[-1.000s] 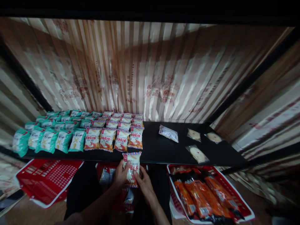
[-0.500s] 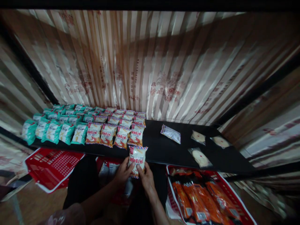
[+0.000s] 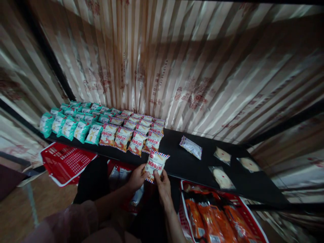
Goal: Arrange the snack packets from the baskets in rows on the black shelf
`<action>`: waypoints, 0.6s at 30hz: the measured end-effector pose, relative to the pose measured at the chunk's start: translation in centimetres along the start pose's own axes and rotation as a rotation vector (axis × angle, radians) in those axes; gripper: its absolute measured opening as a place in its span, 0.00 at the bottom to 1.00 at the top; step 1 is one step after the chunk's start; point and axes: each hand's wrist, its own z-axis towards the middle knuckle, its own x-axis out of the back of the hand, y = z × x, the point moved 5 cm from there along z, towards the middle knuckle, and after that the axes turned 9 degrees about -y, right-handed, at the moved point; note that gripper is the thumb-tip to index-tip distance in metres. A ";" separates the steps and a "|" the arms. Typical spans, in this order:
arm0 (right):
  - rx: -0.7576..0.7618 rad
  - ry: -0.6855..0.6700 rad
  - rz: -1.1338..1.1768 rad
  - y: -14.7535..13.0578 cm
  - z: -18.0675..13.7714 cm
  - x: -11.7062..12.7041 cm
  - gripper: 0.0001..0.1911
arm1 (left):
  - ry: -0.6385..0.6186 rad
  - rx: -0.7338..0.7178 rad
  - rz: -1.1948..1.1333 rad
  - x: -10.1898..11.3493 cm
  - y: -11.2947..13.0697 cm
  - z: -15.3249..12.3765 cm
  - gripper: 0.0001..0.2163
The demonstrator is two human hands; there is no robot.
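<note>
The snack bag (image 3: 156, 165) is at the front edge of the black shelf (image 3: 184, 162). The left hand (image 3: 137, 178) and right hand (image 3: 163, 185) pinch its bottom corners. It looks light, puffy and crinkly, so hold the edges softly.

Shelf (image 3: 174, 162) bare between the orange-white packet rows (image 3: 136, 135) and the silver packet (image 3: 191, 147); clear pouches (image 3: 222, 168) obstruct the right end.
</note>
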 end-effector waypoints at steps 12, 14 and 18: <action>0.069 0.075 0.005 0.7 2.0 0.0 0.32 | 0.076 -0.076 0.331 1.5 2.4 0.6 0.17; 0.082 0.088 -0.014 0.6 2.6 0.0 0.32 | 0.101 -0.113 0.428 1.8 2.7 0.6 0.18; 0.114 0.084 -0.073 -0.1 3.6 0.2 0.31 | 0.100 -0.242 0.577 1.9 2.8 0.6 0.19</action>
